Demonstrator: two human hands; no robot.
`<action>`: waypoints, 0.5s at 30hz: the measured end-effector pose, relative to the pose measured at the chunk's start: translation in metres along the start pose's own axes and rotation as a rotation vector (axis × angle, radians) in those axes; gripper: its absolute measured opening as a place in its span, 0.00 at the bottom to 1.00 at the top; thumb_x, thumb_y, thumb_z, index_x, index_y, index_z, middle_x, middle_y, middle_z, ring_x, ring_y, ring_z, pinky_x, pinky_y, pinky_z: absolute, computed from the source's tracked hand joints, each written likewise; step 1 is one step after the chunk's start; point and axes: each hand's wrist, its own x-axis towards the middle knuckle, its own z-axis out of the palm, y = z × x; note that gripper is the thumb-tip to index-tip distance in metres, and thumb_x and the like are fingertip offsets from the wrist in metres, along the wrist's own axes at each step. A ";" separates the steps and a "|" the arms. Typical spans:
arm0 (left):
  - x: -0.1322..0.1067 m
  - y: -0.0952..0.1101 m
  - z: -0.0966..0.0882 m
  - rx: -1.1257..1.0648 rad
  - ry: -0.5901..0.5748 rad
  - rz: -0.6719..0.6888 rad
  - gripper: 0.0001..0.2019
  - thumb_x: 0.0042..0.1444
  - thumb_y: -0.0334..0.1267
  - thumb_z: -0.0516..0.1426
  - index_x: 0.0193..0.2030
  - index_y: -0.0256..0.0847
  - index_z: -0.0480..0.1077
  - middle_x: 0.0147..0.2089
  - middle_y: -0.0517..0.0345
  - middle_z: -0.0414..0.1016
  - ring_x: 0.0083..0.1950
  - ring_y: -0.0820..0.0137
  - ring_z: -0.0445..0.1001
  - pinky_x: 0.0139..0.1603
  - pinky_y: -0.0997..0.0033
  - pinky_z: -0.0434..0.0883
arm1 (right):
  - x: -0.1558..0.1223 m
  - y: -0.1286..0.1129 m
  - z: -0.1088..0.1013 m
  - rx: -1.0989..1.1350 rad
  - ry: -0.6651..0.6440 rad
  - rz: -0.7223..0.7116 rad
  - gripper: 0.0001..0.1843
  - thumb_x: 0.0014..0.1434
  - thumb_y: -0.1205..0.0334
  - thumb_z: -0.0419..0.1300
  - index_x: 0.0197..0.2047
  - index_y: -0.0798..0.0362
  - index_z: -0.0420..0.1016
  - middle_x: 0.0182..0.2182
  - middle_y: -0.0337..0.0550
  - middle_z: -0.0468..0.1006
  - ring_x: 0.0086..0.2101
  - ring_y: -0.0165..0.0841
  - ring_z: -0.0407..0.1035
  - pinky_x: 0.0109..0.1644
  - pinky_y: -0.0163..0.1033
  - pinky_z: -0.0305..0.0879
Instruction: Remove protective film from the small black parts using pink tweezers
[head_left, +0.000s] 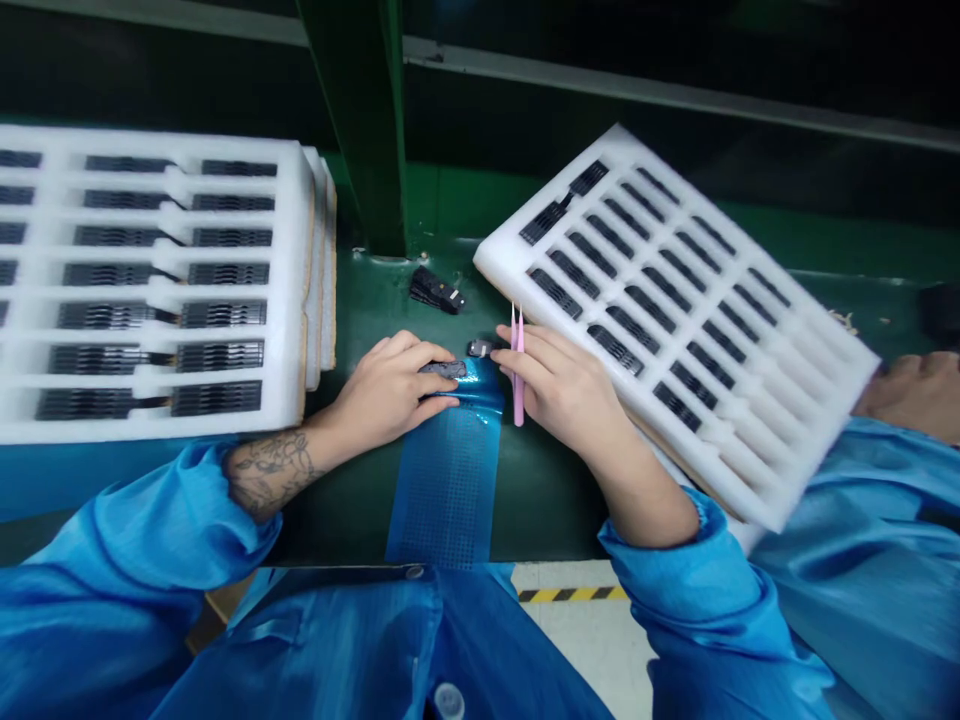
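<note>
My left hand (394,390) presses a small black part (446,369) between thumb and fingers at the top end of a blue film strip (442,490). The strip carries rows of tiny marks and runs down to the bench edge. Pink tweezers (518,385) stand upright in my right hand (566,385), tips pointing away from me. Close by its fingertips is a small dark piece with a silvery face (480,348); whether they grip it I cannot tell. Just beyond lies a little pile of black parts (436,290) on the green bench (360,480).
Stacked white foam trays (289,290) with rows of black parts stand at left. Another foam tray (810,400), partly filled, lies slanted at right. A green post (367,130) rises behind. At far right shows another person's hand (911,395) and blue sleeve.
</note>
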 end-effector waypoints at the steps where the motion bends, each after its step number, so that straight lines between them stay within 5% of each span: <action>1: 0.000 0.000 0.000 0.001 0.001 0.001 0.13 0.66 0.48 0.58 0.48 0.48 0.81 0.56 0.57 0.77 0.50 0.63 0.70 0.52 0.59 0.71 | -0.001 -0.002 0.000 0.114 0.044 0.009 0.16 0.70 0.62 0.57 0.58 0.50 0.76 0.56 0.51 0.79 0.55 0.45 0.73 0.60 0.54 0.72; 4: 0.001 0.002 0.000 0.000 0.001 0.003 0.12 0.66 0.48 0.59 0.48 0.47 0.81 0.56 0.56 0.77 0.50 0.63 0.70 0.51 0.59 0.71 | -0.002 -0.012 0.003 0.535 0.142 0.106 0.22 0.72 0.49 0.52 0.64 0.45 0.72 0.45 0.47 0.83 0.45 0.40 0.77 0.51 0.51 0.76; 6: 0.001 0.002 0.000 0.002 0.005 0.004 0.12 0.66 0.47 0.59 0.47 0.47 0.81 0.55 0.56 0.77 0.50 0.63 0.70 0.51 0.59 0.71 | -0.002 -0.017 0.008 0.731 0.158 0.209 0.22 0.72 0.46 0.52 0.59 0.46 0.78 0.38 0.46 0.83 0.39 0.38 0.78 0.45 0.48 0.77; 9: 0.000 0.002 0.000 0.002 0.013 0.013 0.13 0.66 0.47 0.58 0.47 0.45 0.81 0.55 0.55 0.77 0.50 0.62 0.70 0.52 0.58 0.71 | -0.001 -0.020 0.015 0.883 0.146 0.391 0.13 0.65 0.52 0.64 0.45 0.49 0.84 0.33 0.43 0.84 0.32 0.34 0.77 0.38 0.42 0.76; 15: 0.001 0.002 0.000 -0.009 -0.013 0.001 0.13 0.66 0.49 0.59 0.48 0.46 0.81 0.55 0.55 0.77 0.51 0.62 0.69 0.51 0.58 0.71 | 0.004 -0.018 0.020 0.960 0.080 0.577 0.14 0.54 0.54 0.73 0.41 0.52 0.85 0.34 0.45 0.86 0.32 0.36 0.80 0.37 0.41 0.78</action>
